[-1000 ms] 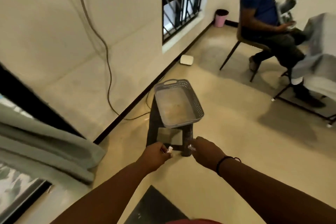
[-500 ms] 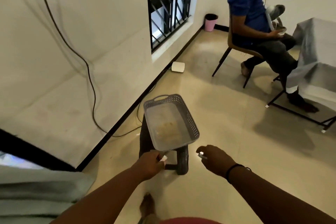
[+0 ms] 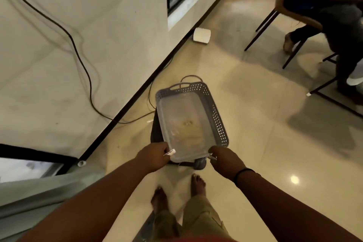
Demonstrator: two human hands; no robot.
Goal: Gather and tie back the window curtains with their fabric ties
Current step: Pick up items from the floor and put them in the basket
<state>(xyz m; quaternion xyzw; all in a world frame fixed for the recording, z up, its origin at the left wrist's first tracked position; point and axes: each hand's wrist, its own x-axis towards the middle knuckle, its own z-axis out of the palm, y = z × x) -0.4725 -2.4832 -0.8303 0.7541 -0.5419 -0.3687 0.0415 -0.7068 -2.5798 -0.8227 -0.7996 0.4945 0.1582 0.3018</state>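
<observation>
**Both hands at near rim of grey basket**

Left hand (image 3: 153, 156) pinches a small white labelled tag (image 3: 169, 152) at the basket (image 3: 218, 122) rim, frame centre. Right hand (image 3: 224, 160) curled round a tiny pale item, unclear what. Basket sits on a dark stool (image 3: 199, 164). Grey curtain (image 3: 45, 192) bunched lower left, well apart from hands

A basket (image 3: 216, 116) is set on a stool (image 3: 156, 133) mid-floor. The left hand (image 3: 152, 156) and right hand (image 3: 224, 161) are placed at its near corners. A curtain (image 3: 39, 192) is seen near left, a seated person (image 3: 330, 6) far right, a roll (image 3: 202, 35) by the far wall.
</observation>
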